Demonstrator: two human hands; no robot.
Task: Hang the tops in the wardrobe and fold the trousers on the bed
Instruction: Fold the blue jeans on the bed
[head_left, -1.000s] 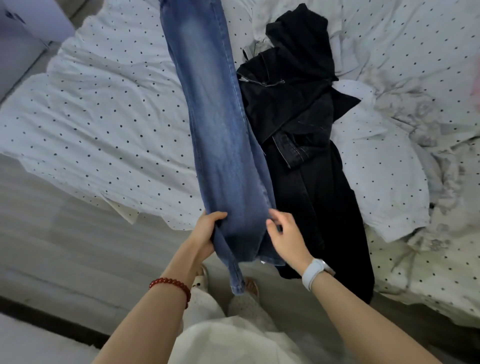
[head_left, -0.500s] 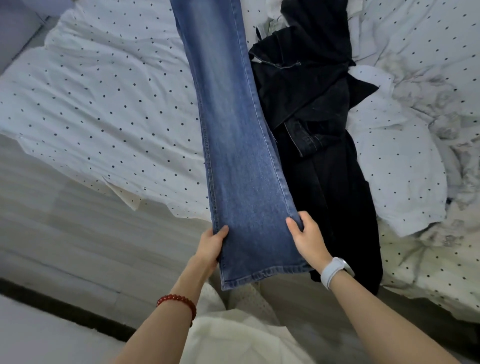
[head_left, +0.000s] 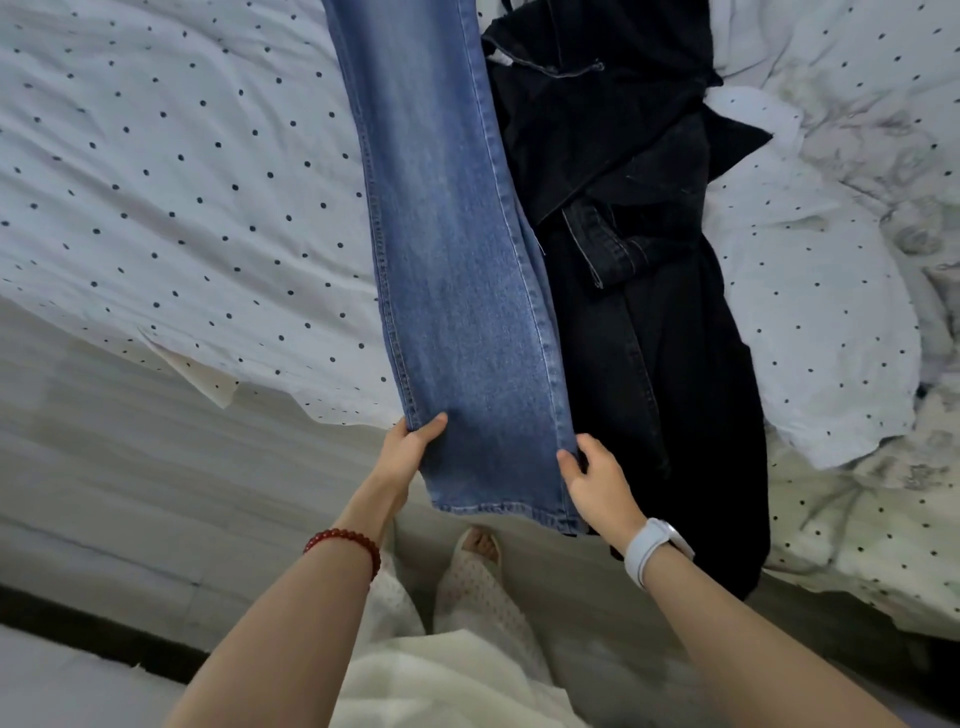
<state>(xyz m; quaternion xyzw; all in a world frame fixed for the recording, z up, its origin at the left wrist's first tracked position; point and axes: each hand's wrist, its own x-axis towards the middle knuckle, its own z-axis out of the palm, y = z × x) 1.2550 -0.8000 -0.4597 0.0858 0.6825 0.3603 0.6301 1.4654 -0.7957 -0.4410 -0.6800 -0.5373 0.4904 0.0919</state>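
Note:
Blue jeans (head_left: 452, 249) stretch lengthwise from the top of the view down over the bed's near edge, legs stacked flat, hem hanging past the edge. My left hand (head_left: 410, 447) pinches the left side of the legs just above the hem. My right hand (head_left: 592, 478) pinches the right side at the same height. A heap of black garments (head_left: 639, 218), denim among them, lies right beside the jeans and hangs over the bed edge.
The bed (head_left: 156, 197) has a white sheet with dark dots. A crumpled white duvet (head_left: 852, 260) lies to the right. Pale floor (head_left: 130, 493) runs along the bed's near side, where my feet in white slippers (head_left: 478, 551) stand.
The bunched hem has been spread flat, and both hands now hold the legs' two sides just above it. The view has closed in on the jeans.

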